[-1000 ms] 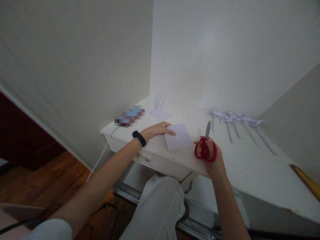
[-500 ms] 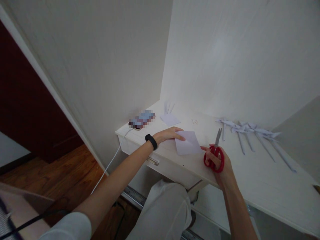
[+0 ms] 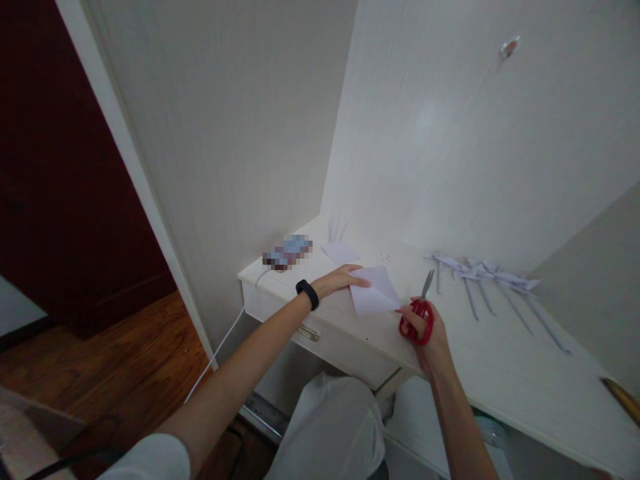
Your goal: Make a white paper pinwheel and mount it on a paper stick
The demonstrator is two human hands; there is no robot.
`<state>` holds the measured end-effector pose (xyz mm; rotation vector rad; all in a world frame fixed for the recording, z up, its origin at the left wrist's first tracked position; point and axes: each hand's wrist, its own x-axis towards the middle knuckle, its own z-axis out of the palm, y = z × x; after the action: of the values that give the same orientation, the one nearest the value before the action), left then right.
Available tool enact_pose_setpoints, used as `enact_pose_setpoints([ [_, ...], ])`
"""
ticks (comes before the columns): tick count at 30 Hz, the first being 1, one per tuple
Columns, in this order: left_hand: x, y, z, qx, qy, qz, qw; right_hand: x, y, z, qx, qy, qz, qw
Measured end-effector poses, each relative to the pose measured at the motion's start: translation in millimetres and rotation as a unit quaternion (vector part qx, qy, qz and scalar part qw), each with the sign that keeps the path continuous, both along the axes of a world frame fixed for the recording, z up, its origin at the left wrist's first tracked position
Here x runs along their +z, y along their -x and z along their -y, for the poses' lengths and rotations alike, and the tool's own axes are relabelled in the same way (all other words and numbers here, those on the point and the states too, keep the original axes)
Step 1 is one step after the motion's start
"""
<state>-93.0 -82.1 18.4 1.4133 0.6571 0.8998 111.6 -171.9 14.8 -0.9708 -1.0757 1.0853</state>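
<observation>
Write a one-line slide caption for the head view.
Left hand pressing a square white paper sheet on a white desk; right hand gripping red-handled scissors, finished paper pinwheels lying beyond.

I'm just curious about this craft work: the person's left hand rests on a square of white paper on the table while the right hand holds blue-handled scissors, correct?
Not quite. In the head view the scissors in the right hand have red handles, not blue. The rest holds: the left hand rests on the white paper on the table.
</observation>
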Motion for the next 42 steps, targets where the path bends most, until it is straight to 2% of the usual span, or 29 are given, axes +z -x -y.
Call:
enact_pose_setpoints([
  [3, -0.9, -0.8, -0.2, 0.008, 0.01, 0.035, 0.999, 1.0, 7.8, -0.6, 0.005, 0.008, 0.002, 1.0],
  [7, -3.8, -2.4, -3.1, 0.035, 0.014, 0.037, 0.999, -0.4, 10.1, -1.3, -0.013, 0.002, -0.004, 1.0],
  [13, -1.2, -1.1, -5.3, 0.061, 0.076, 0.074, 0.992, -4.1, 5.9, -1.3, 0.003, -0.001, -0.023, 1.0],
  [21, 2.4, -1.0, -3.7, 0.034, 0.091, 0.117, 0.988, -5.4, 6.6, -2.5, 0.006, -0.01, -0.001, 1.0],
  [32, -1.3, -3.3, -4.2, 0.003, 0.064, 0.11, 0.992, -5.5, 6.7, -3.1, 0.019, -0.009, 0.021, 1.0],
  [42, 3.6, -5.1, 0.1, 0.03, 0.05, 0.084, 0.995, -4.6, 6.4, -2.5, 0.03, -0.014, 0.044, 0.998],
])
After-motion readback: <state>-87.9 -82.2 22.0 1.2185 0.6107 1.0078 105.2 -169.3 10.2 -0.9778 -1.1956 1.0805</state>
